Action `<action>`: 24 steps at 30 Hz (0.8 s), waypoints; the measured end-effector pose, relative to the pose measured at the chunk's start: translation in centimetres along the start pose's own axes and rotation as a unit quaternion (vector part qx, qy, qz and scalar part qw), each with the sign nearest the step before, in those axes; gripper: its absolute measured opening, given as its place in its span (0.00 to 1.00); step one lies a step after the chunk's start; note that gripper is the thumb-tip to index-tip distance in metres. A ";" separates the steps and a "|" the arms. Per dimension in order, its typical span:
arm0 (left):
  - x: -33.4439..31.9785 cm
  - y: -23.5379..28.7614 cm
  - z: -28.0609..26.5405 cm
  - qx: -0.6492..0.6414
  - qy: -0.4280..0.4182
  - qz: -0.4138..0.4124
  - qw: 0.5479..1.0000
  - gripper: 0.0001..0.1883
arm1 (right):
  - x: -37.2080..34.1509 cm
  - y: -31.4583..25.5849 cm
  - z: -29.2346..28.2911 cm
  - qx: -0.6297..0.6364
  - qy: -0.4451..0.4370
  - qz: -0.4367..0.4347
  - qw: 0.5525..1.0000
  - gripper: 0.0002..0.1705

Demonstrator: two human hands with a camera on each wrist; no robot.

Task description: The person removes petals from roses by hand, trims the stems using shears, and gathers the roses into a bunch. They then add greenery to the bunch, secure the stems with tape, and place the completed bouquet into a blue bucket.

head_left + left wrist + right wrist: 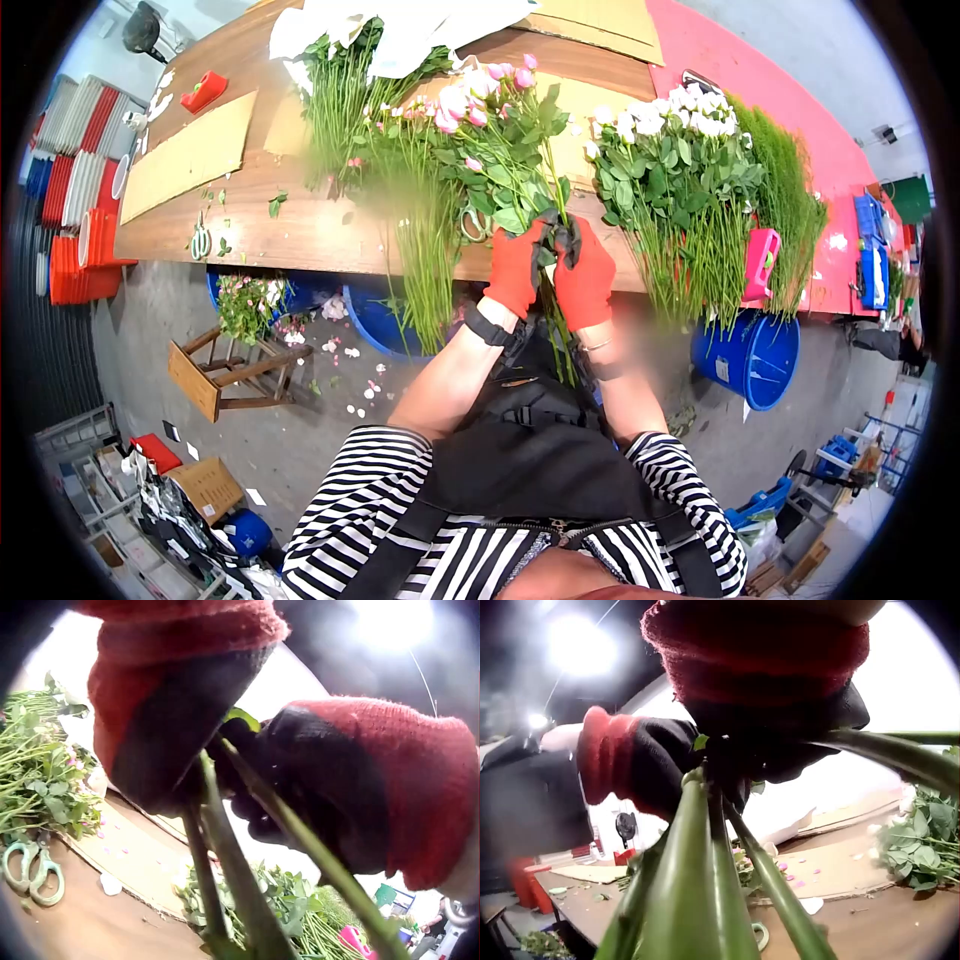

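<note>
Both hands wear red gloves with black palms and meet at the table's front edge. The left hand (516, 268) grips green stems (232, 877) that run down toward the apron. Beside it the right hand (583, 270) has its fingers curled round stems of the same bunch, close against the left. Leafy stems (530, 165) rise above both hands, near pink roses (455, 105). In the right wrist view, thick stems (682, 877) come toward the camera from under the gloves. The exact fingertip contact is hidden.
White roses (675, 125) with long stems lie right of the hands, beside feathery greenery (775, 170) and a pink object (762, 262). Green-handled scissors (201, 240) lie at the left, another pair (475, 224) near the left hand. Blue tubs (750, 360) and a wooden stool (235, 375) stand below.
</note>
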State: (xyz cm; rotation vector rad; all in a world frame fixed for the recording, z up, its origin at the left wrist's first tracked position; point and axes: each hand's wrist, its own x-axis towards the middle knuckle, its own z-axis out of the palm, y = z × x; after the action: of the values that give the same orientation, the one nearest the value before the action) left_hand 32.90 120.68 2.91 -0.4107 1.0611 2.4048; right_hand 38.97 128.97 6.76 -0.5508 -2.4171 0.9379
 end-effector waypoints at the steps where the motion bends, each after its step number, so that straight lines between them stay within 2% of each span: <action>1: 0.0 -0.2 0.3 0.011 0.013 0.022 1.000 0.16 | -0.2 0.0 0.1 0.003 0.004 0.001 1.000 0.20; 5: 1.1 -1.1 0.0 0.015 0.035 0.069 0.997 0.15 | -0.8 0.3 -0.2 0.002 0.007 0.004 1.000 0.19; 8: 1.1 -0.8 -0.2 0.017 0.045 0.029 0.998 0.14 | -1.5 0.1 -0.6 0.027 -0.088 0.068 0.993 0.21; 9: 0.9 -0.5 -0.1 0.015 0.043 0.010 0.999 0.14 | -1.7 0.0 -0.5 0.036 -0.083 0.062 0.994 0.21; 12: -0.1 0.0 0.7 0.025 0.041 0.043 0.998 0.14 | -2.2 -0.2 -0.1 0.054 -0.070 0.051 0.995 0.22; 15: 2.4 -3.0 -1.2 0.106 0.091 0.112 0.984 0.17 | -2.1 0.1 -0.1 0.042 -0.012 0.011 0.999 0.22; 18: 2.8 -4.1 -1.5 0.093 0.058 0.152 0.982 0.19 | -0.9 -0.2 -1.5 0.137 -0.027 0.083 0.987 0.23; 19: 2.3 -3.9 -1.2 0.077 0.038 0.159 0.983 0.19 | -0.6 -0.5 -1.6 0.133 -0.024 0.089 0.987 0.23; 20: 2.4 -3.6 -1.9 0.117 0.005 0.095 0.989 0.19 | -0.2 -0.8 -1.7 0.128 -0.020 0.094 0.987 0.23; 21: 1.6 -3.2 -1.2 0.099 -0.016 0.093 0.991 0.20 | 0.0 -1.0 -1.8 0.123 -0.015 0.099 0.987 0.24; 22: 0.4 -2.5 -0.1 0.080 -0.037 0.089 0.992 0.20 | -0.2 -0.8 -1.3 0.049 0.039 -0.020 0.998 0.26; 24: -0.6 -3.0 0.8 0.021 -0.081 0.066 0.994 0.21 | -1.0 -0.7 -1.1 -0.073 0.002 -0.027 0.997 0.24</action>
State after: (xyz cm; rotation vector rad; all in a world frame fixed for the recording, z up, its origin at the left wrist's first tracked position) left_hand 34.97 122.85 1.90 -0.1325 1.0948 2.4763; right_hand 40.29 128.48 7.69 -0.5361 -2.4983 0.7421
